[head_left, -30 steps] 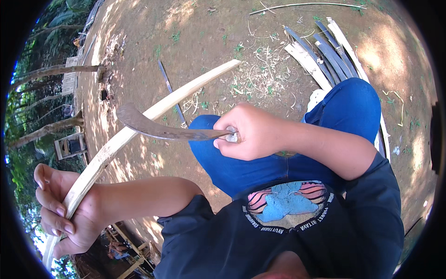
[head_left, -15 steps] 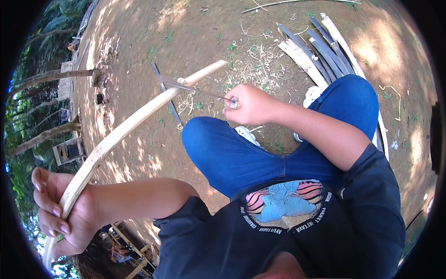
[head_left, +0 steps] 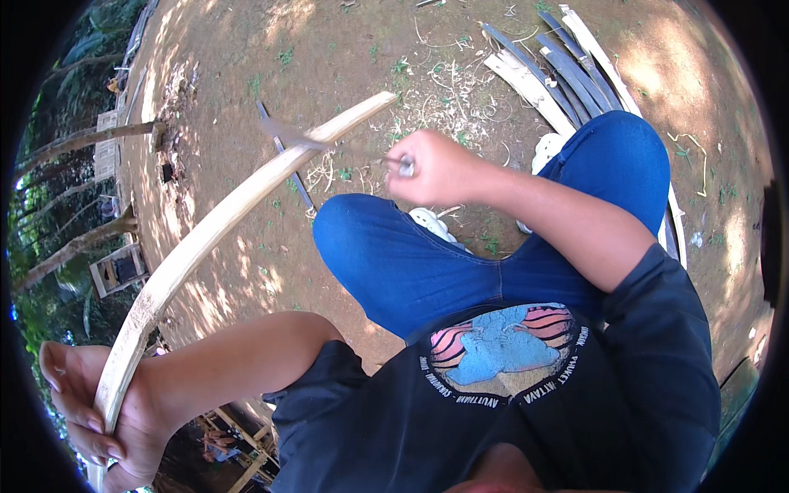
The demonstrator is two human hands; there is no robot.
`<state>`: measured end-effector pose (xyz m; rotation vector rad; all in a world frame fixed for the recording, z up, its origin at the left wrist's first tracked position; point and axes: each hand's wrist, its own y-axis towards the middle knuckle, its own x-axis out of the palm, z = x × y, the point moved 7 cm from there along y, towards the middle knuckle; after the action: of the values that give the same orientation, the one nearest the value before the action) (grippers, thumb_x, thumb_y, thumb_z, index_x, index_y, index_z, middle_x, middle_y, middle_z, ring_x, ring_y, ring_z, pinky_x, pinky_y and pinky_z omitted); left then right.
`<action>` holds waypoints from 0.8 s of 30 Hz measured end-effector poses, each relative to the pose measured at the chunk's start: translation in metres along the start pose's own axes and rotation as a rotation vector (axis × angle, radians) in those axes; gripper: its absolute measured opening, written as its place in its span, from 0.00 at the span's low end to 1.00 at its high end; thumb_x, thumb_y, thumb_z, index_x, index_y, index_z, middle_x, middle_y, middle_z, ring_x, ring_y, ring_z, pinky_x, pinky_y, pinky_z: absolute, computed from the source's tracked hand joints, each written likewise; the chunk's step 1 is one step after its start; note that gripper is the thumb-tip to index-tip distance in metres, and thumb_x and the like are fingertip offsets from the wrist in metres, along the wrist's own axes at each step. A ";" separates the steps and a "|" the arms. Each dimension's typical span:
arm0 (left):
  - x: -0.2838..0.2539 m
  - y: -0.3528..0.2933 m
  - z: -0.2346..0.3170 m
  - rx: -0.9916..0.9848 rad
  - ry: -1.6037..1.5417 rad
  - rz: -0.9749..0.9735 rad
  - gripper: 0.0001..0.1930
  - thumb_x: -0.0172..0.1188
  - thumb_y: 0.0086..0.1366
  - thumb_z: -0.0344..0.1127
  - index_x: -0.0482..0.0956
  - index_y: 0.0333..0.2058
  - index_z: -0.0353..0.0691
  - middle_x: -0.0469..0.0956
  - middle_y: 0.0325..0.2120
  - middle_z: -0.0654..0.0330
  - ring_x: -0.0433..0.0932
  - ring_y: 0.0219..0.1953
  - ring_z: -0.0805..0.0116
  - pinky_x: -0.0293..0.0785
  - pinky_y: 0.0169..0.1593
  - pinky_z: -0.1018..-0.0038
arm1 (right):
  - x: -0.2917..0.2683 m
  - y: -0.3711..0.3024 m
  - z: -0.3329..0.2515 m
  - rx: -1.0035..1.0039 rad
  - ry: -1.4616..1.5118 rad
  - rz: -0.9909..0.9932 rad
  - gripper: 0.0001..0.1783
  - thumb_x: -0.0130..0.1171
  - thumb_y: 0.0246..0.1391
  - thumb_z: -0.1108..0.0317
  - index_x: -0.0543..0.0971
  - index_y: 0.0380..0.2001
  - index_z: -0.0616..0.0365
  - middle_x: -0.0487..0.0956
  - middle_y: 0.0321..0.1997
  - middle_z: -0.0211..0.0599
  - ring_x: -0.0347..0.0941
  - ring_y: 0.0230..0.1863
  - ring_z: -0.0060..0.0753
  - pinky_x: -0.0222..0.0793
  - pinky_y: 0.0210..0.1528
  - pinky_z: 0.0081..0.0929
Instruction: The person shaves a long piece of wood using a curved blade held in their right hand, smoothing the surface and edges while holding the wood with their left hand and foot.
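Note:
A long pale wooden strip [head_left: 218,218], which looks like split bamboo, runs slantwise from lower left to upper centre. My left hand [head_left: 107,411] is closed round its near end, with the fingers curled over the wood. My right hand [head_left: 436,168] makes a fist on the handle of a long-bladed knife [head_left: 283,131]. The blade, smeared by motion, points left and crosses the strip near its far end. Most of the handle is hidden inside my fist. Whether the edge touches the wood I cannot tell.
Pale curled shavings [head_left: 468,90] litter the brown ground beyond my knees. At the upper right lies a bundle of dark and pale strips [head_left: 575,82]. A narrow dark bar [head_left: 300,187] rests on the soil beside my left knee [head_left: 345,230]. Tree trunks [head_left: 90,140] stand at far left.
The knife and my right hand have moved slightly up and left along the strip. A curl of wood at the blade no longer shows. My left hand has shifted slightly down and left.

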<state>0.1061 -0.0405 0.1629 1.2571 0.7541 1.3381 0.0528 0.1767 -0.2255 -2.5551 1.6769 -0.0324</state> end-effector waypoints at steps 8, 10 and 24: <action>-0.002 0.002 0.006 0.046 0.041 0.033 0.36 0.39 0.62 0.71 0.53 0.01 0.58 0.55 -0.01 0.77 0.51 0.07 0.79 0.58 0.41 0.62 | 0.012 -0.008 -0.034 -0.139 -0.027 -0.017 0.12 0.59 0.48 0.66 0.74 0.17 0.60 0.70 0.12 0.31 0.65 0.17 0.23 0.60 0.22 0.29; 0.000 0.006 0.005 0.012 -0.024 0.011 0.36 0.39 0.62 0.72 0.53 0.01 0.58 0.55 -0.01 0.77 0.51 0.07 0.79 0.57 0.41 0.63 | -0.007 0.010 0.026 0.006 -0.091 0.016 0.11 0.59 0.47 0.66 0.74 0.18 0.59 0.71 0.13 0.31 0.65 0.17 0.23 0.61 0.22 0.29; -0.032 0.043 0.039 0.244 -0.027 0.210 0.33 0.37 0.61 0.72 0.54 0.05 0.59 0.53 0.00 0.78 0.50 0.06 0.80 0.58 0.40 0.65 | -0.070 0.002 0.179 0.632 -0.397 0.253 0.19 0.56 0.46 0.59 0.82 0.34 0.64 0.82 0.33 0.52 0.80 0.37 0.48 0.74 0.43 0.40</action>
<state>0.1256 -0.0881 0.2039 1.5811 0.8010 1.4247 0.0347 0.2504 -0.4020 -1.7491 1.5086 -0.0301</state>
